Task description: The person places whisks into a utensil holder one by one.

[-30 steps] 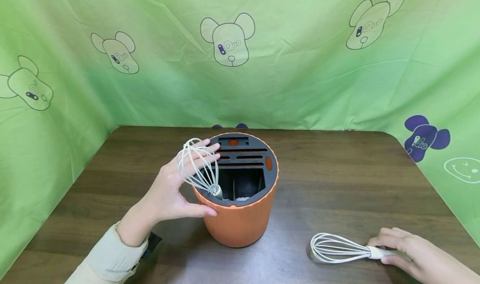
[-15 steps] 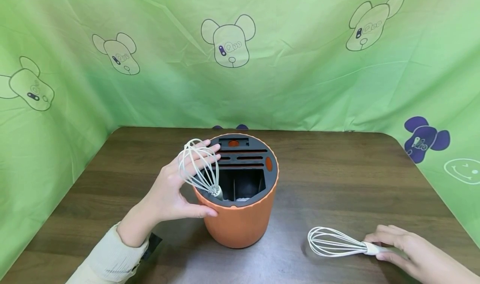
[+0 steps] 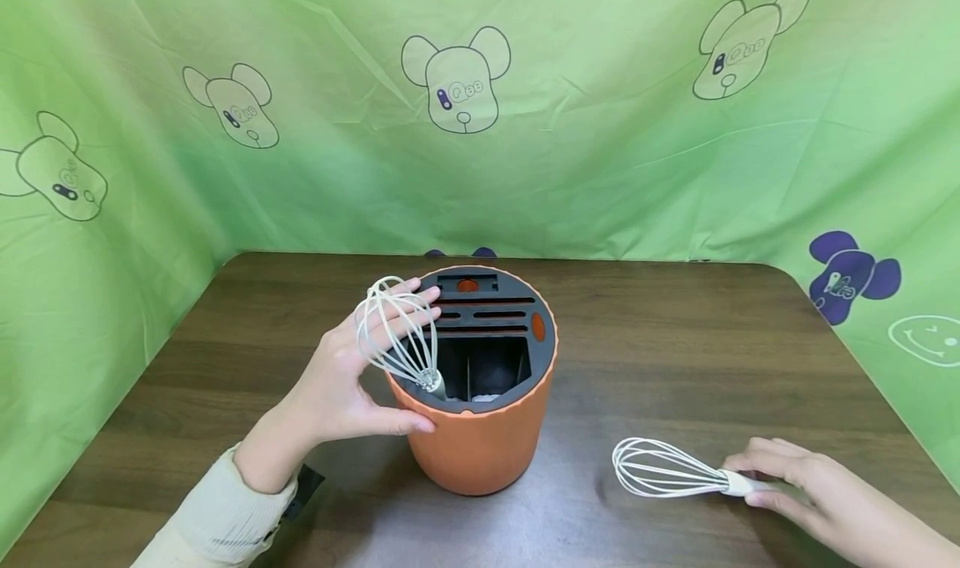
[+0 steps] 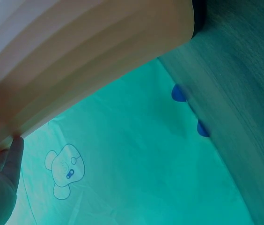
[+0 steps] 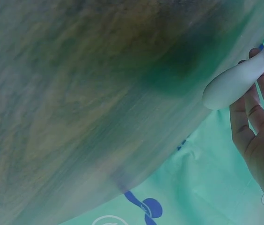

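Observation:
A round orange utensil holder [image 3: 480, 451] with a dark slotted top [image 3: 491, 301] stands on the table. My left hand [image 3: 348, 376] rests against its left side, fingers straight and spread near the rim, thumb along the front. One whisk [image 3: 401, 339] leans in the holder's front opening, its pale wires over those fingers and its handle mostly hidden inside. To the right, my right hand [image 3: 795, 476] pinches the handle of a second pale whisk [image 3: 667, 469], whose wires point left above the table. In the right wrist view, the thumb and fingers hold its rounded white handle [image 5: 235, 84].
The dark wooden table [image 3: 675, 343] has a rounded far right corner. Green cloth [image 3: 585, 176] printed with bear heads hangs behind and along both sides. A small black object [image 3: 303, 491] shows beside the left cuff.
My right hand has raised the second whisk and shifted slightly left and away from me; its wires now show apart from their shadow. The left hand and holder stay put.

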Available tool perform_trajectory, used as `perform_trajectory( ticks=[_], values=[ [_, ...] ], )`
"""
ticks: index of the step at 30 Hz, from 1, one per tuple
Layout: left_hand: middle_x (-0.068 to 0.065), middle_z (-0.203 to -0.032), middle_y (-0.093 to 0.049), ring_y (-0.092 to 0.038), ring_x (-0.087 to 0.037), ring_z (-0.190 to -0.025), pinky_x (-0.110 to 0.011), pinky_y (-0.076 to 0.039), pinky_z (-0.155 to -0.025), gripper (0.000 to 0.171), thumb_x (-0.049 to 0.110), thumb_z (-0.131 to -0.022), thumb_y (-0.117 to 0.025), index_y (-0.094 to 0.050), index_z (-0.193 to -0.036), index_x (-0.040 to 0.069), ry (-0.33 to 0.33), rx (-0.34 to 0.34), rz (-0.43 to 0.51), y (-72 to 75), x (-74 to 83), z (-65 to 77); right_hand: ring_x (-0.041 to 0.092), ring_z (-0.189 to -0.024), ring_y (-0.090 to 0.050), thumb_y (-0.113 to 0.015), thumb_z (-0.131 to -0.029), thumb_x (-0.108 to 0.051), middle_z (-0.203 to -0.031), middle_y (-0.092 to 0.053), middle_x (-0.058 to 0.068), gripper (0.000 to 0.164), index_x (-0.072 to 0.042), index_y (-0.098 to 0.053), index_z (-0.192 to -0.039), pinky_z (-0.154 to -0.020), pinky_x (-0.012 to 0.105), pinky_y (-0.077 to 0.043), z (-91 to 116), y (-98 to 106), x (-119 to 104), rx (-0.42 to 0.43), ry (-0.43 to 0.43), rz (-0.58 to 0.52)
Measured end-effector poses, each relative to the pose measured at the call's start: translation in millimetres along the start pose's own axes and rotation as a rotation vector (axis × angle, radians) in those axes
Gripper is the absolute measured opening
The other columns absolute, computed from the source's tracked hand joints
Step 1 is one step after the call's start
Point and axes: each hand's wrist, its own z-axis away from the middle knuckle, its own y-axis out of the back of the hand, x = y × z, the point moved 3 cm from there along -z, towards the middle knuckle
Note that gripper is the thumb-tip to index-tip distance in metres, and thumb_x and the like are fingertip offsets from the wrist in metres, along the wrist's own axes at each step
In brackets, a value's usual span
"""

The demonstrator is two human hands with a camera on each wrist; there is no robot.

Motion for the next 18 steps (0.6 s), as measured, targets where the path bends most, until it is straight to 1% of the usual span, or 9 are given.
perform_trajectory(
  ticks=[2, 6, 10, 18],
  values=[
    [-0.014, -0.139, -0.06, -0.048, -0.034, -0.138, -0.036, -0.037, -0.118, 0.084, 0.065, -0.078, -0.073, -0.059, -0.135, 0.005, 0.001, -0.001, -0.002, -0.1, -0.1, 0.1, -0.01, -0.089, -0.046, -0.082, -0.064, 0.003, -0.099, -0.056, -0.023, 0.055, -0.025, -0.068, -0.109, -0.075, 0.005, -0.036, -3, 0, -1, 0.0, 0.022, -0.023],
    [-0.013, -0.14, -0.059, -0.047, -0.034, -0.139, -0.037, -0.037, -0.118, 0.085, 0.066, -0.077, -0.073, -0.059, -0.136, 0.006, 0.006, -0.011, -0.004, -0.6, -0.8, 0.6, -0.01, -0.089, -0.046, -0.081, -0.066, 0.002, -0.099, -0.056, -0.022, 0.052, -0.022, -0.067, -0.11, -0.074, 0.006, -0.036, -8, 0, -2, 0.012, 0.049, -0.043],
    [-0.013, -0.141, -0.059, -0.047, -0.034, -0.139, -0.038, -0.036, -0.118, 0.085, 0.066, -0.077, -0.074, -0.059, -0.136, 0.006, 0.007, -0.019, -0.01, -1.1, -1.3, 0.6, -0.01, -0.088, -0.046, -0.082, -0.065, 0.001, -0.099, -0.056, -0.021, 0.051, -0.02, -0.067, -0.109, -0.073, 0.006, -0.037, -10, 0, -2, 0.024, 0.046, -0.047],
    [-0.012, -0.142, -0.058, -0.046, -0.033, -0.14, -0.037, -0.036, -0.118, 0.084, 0.066, -0.077, -0.074, -0.059, -0.135, 0.006, 0.009, -0.018, -0.015, -0.5, -1.0, 0.8, -0.009, -0.086, -0.049, -0.081, -0.064, 0.007, -0.1, -0.058, -0.02, 0.054, -0.018, -0.068, -0.111, -0.072, 0.006, -0.038, -17, 1, -4, 0.031, 0.023, -0.076]
  ],
)
